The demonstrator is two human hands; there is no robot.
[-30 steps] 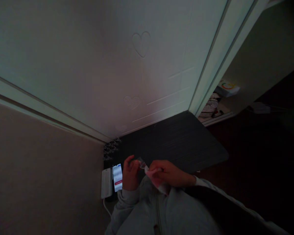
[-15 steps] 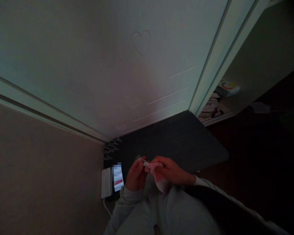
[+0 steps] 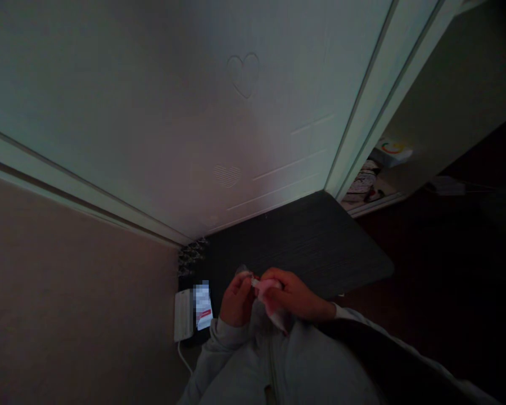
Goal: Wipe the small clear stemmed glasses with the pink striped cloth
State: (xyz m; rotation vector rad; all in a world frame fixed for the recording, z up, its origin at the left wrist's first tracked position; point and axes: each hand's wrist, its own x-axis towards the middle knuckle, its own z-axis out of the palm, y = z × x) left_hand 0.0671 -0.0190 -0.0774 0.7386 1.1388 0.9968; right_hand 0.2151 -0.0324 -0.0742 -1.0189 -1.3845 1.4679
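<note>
Both hands meet in front of my body, over the near edge of the dark table (image 3: 312,242). My right hand (image 3: 293,292) is closed around a soft pink-and-white item (image 3: 274,304), whose lower end hangs down tapered. A small whitish piece (image 3: 254,282) sticks out of its upper end, towards the left hand. With fingers pinched together, my left hand (image 3: 237,301) grips at this piece. A greyish, see-through bit (image 3: 242,269) shows above the left fingers; its kind cannot be made out in the dim light.
Several small metal pieces (image 3: 190,256) lie heaped at the table's left corner. A lit phone (image 3: 203,306) lies beside a white box-like device (image 3: 183,315) with a cable. Behind stands a white panel (image 3: 278,112) with heart patterns; an open cupboard compartment (image 3: 371,180) is to the right.
My left hand has shifted slightly to the right and turned a little. The pink-and-white item has tilted slightly in my right hand, which stays nearly in place.
</note>
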